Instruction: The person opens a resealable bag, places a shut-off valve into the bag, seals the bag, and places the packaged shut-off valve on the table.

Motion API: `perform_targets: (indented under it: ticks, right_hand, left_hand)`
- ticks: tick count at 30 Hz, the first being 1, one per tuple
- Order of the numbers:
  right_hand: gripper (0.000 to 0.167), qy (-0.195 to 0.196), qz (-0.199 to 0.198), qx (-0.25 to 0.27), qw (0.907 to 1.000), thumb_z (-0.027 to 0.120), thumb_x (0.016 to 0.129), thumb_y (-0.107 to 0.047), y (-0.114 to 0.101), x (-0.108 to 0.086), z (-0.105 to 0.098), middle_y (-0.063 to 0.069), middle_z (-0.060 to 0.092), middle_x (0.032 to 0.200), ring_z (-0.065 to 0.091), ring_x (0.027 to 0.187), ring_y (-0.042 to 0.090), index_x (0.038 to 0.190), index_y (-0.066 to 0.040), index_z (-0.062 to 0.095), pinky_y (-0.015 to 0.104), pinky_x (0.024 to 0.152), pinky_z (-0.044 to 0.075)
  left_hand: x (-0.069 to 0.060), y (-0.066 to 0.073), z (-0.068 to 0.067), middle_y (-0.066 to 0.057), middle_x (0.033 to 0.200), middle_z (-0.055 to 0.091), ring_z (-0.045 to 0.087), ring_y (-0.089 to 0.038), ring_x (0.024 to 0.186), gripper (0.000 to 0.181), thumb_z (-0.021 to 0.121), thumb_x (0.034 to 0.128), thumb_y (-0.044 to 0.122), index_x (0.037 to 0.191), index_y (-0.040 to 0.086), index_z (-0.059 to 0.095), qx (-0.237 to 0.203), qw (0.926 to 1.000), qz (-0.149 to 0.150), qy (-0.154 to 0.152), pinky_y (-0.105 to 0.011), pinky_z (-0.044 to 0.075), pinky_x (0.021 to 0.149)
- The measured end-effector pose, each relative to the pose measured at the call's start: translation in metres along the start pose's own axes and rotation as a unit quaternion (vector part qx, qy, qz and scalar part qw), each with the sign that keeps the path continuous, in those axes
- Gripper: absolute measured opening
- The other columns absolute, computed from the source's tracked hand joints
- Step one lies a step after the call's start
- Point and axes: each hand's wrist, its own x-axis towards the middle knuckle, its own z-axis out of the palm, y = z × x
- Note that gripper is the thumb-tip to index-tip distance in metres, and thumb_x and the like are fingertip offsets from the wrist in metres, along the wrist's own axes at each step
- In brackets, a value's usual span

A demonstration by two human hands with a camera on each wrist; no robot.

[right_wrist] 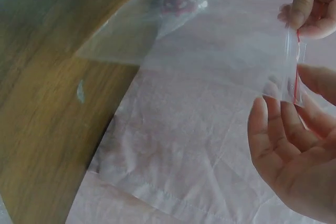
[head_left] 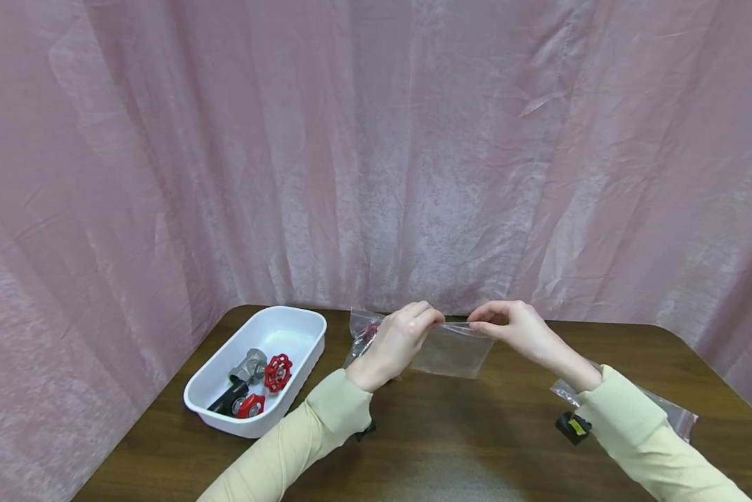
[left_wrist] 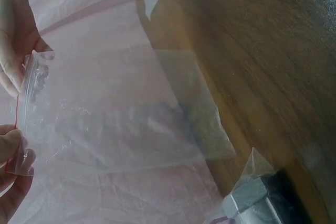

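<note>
A clear zip bag (head_left: pixel 454 352) with a red line along its zip edge hangs between my hands, flat and see-through with nothing visible inside. My left hand (head_left: pixel 403 335) pinches the left end of its top edge. At the other end, my right hand (head_left: pixel 520 333) pinches the edge between thumb and fingers. Both hands also show at the zip edge in the left wrist view. Behind my left hand lies another bag (head_left: pixel 359 328) with red and metal parts in it, partly hidden; its metal piece (left_wrist: pixel 252 203) shows in the left wrist view.
On the left of the wooden table (head_left: pixel 451 446) stands a white tray (head_left: pixel 316 335) holding a metal valve body (head_left: pixel 249 366), a red handwheel (head_left: pixel 278 373), and a black-and-red valve part (head_left: pixel 250 406). Another clear bag (head_left: pixel 670 411) lies under my right forearm. A pink curtain (head_left: pixel 376 153) hangs behind.
</note>
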Motion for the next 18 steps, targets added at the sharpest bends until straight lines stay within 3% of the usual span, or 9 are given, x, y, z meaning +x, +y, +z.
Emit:
perform_targets:
  ticks: [7,14,18]
  right_hand:
    - [0.007,-0.014,0.005,-0.017,0.9997,0.067,0.083,-0.014,0.0010,0.0017,0.0012,-0.002,0.065,0.078,0.058,0.071,0.015,0.085,-0.008,0.071,0.029,0.060,0.046]
    - [0.011,-0.024,0.025,0.060,0.9976,0.066,0.083,-0.012,0.0033,0.0000,0.0017,0.004,0.064,0.074,0.061,0.069,0.018,0.086,-0.002,0.069,0.029,0.061,0.050]
    - [0.012,-0.022,0.028,0.062,0.9975,0.067,0.083,-0.012,0.0044,0.0000,0.0023,0.004,0.065,0.074,0.061,0.070,0.018,0.086,-0.002,0.069,0.029,0.062,0.050]
  left_hand:
    - [-0.0022,0.0009,0.0023,0.004,0.084,0.057,0.054,-0.009,0.074,0.011,0.066,0.0821,0.008,0.092,0.009,0.062,0.004,0.9996,0.028,-0.009,-0.016,0.042,0.064]
    - [-0.0045,-0.0013,0.0000,0.005,0.091,0.054,0.052,-0.006,0.075,0.024,0.070,0.0796,0.009,0.102,0.011,0.062,0.025,0.9961,0.077,-0.035,-0.013,0.040,0.066]
    - [-0.0041,-0.0012,0.0011,0.003,0.092,0.054,0.052,-0.007,0.078,0.020,0.070,0.0798,0.009,0.099,0.009,0.063,0.029,0.9954,0.086,-0.028,-0.013,0.040,0.068]
